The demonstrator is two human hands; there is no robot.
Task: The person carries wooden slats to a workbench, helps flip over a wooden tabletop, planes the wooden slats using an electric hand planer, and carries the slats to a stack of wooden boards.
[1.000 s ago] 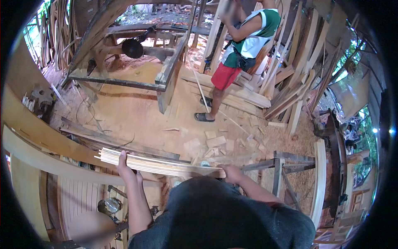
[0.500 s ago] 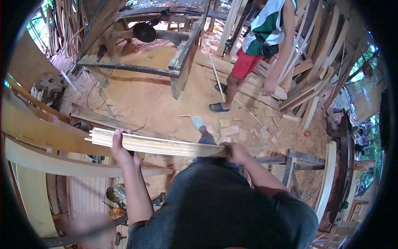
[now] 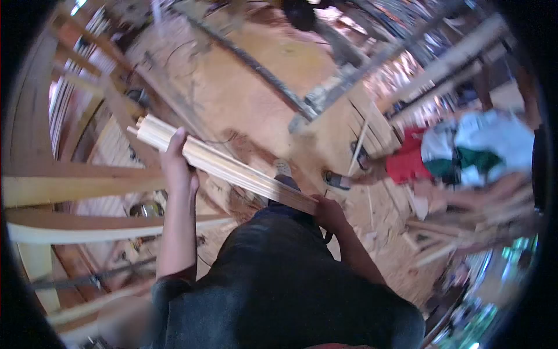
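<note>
A bundle of long, thin pale wooden strips (image 3: pixel 232 170) lies slantwise across the front of my body, its left end higher than its right. Near the upper left end, my left hand (image 3: pixel 178 160) is closed around it, with the thumb on top. My right hand (image 3: pixel 330 214) grips the lower right end, its fingers partly hidden by the wood. One of my feet (image 3: pixel 283 168) shows just beyond the middle of the bundle.
Another person (image 3: pixel 459 151) in red shorts stands at the right, blurred. A wooden frame (image 3: pixel 256 67) with a dark round blade (image 3: pixel 299 13) is ahead. Curved boards (image 3: pixel 110 232) extend from the left. Wood scraps and stacked timber lie at the right.
The view has swung round, so the frame and the other person appear turned and further right. The bundle, still in both my hands, has tilted, its left end now higher.
</note>
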